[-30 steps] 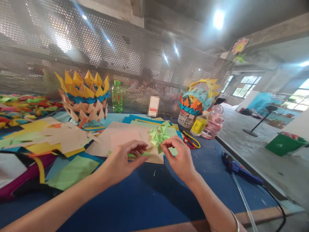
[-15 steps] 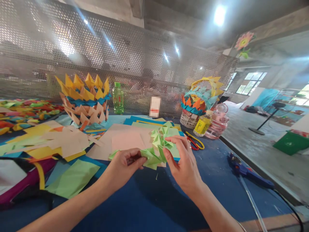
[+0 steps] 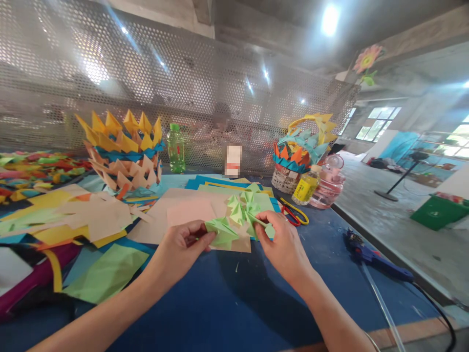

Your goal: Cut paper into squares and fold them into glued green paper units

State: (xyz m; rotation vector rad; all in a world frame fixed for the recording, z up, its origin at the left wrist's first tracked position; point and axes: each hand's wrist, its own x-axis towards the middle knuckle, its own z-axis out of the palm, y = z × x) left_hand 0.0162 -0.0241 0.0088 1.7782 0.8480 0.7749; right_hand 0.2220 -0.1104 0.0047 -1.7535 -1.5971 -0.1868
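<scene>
My left hand [image 3: 185, 244] pinches a light green folded paper piece [image 3: 224, 231] between thumb and fingers. Another light green folded piece [image 3: 269, 229] is held in my right hand [image 3: 284, 244], its fingers closed around it. A gap separates the two pieces. Just behind them, several more green folded pieces [image 3: 237, 209] lie on sheets of paper; whether any touch the piece in my right hand I cannot tell. Under these spreads a pale pink sheet [image 3: 161, 212], with blue and green sheets near it.
A folded-paper basket [image 3: 134, 168] stands at the left, another basket [image 3: 289, 178] with a handle at the right. Near it are scissors [image 3: 302, 215], a yellow-labelled bottle [image 3: 306, 188] and a pink jug [image 3: 330, 188]. A glue gun [image 3: 381, 261] with a cord lies by the right edge.
My hands have moved apart. The two green pieces, close together before, now show a gap between them. The view has shifted slightly.
</scene>
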